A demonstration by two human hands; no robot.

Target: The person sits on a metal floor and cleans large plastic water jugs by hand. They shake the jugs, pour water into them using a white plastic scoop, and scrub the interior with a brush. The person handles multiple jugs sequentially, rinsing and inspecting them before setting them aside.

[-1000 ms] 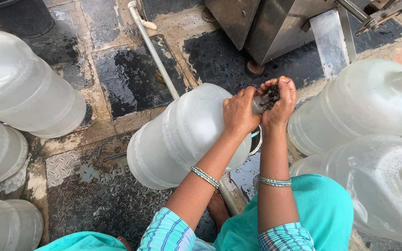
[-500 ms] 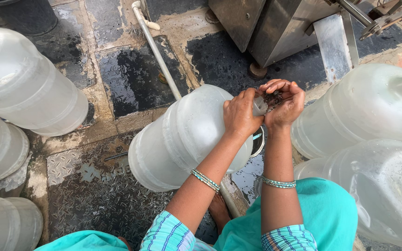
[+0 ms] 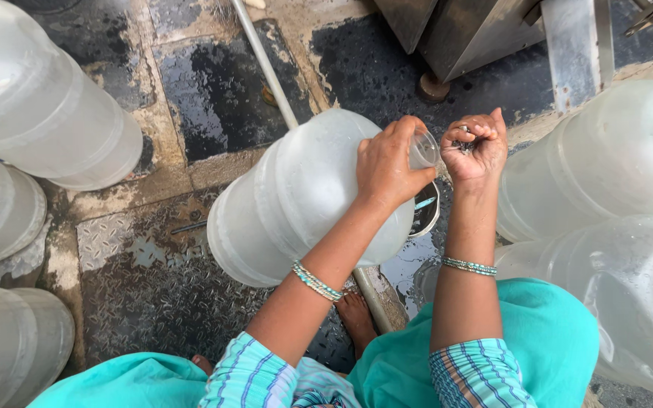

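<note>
A large clear plastic water jug (image 3: pixel 296 196) lies tilted on its side in front of me on the wet floor. My left hand (image 3: pixel 387 162) grips its shoulder and neck, close to the open mouth. My right hand (image 3: pixel 478 147) is closed into a fist just beyond the mouth, pinching something small and dark that I cannot make out. Under the jug's mouth sits a small dark bowl (image 3: pixel 425 211) with a blue stick in it. Both wrists wear green bead bangles.
More big clear jugs stand around: three on the left (image 3: pixel 39 106) and two on the right (image 3: pixel 614 159). A white pipe (image 3: pixel 266 64) runs across the wet stone and metal tread floor. A steel machine base (image 3: pixel 462 30) stands at the top.
My right hand has drawn a little away from the jug's mouth and closed into a fist. My left hand has slid onto the neck. The jug stays in place.
</note>
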